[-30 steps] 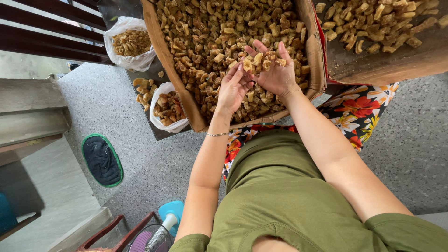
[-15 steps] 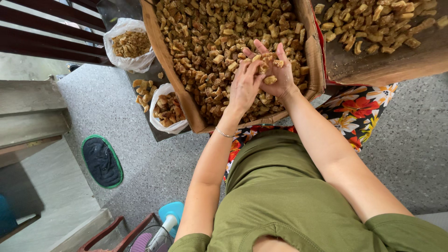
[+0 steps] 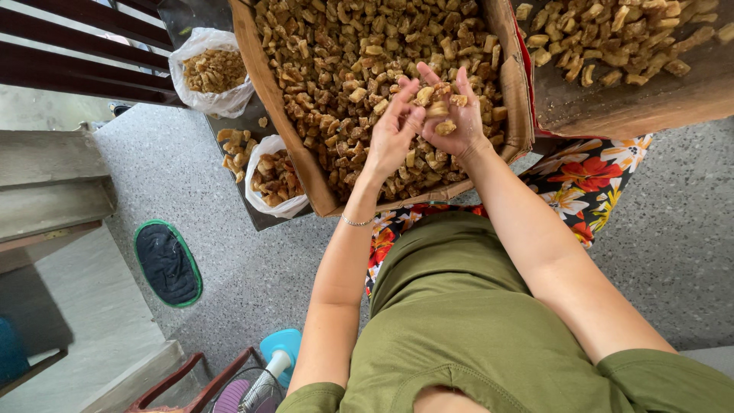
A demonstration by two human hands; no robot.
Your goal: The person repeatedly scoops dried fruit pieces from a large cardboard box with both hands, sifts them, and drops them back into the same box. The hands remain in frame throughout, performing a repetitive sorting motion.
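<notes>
Head view: I see the left hand (image 3: 391,131) and right hand (image 3: 457,121) raised together over the cardboard tray (image 3: 284,131); fingers curl inward, cupped around a scoop of golden fried pieces (image 3: 436,107), palms facing so nothing spills, I judge; the tray, heaped with the same pieces, lies on the speckled floor (image 3: 229,252), tilted toward the lap; two white plastic bags (image 3: 208,70) sit just left of it, mouths open, partly filled; a second tray (image 3: 627,84) lies to the right.
</notes>
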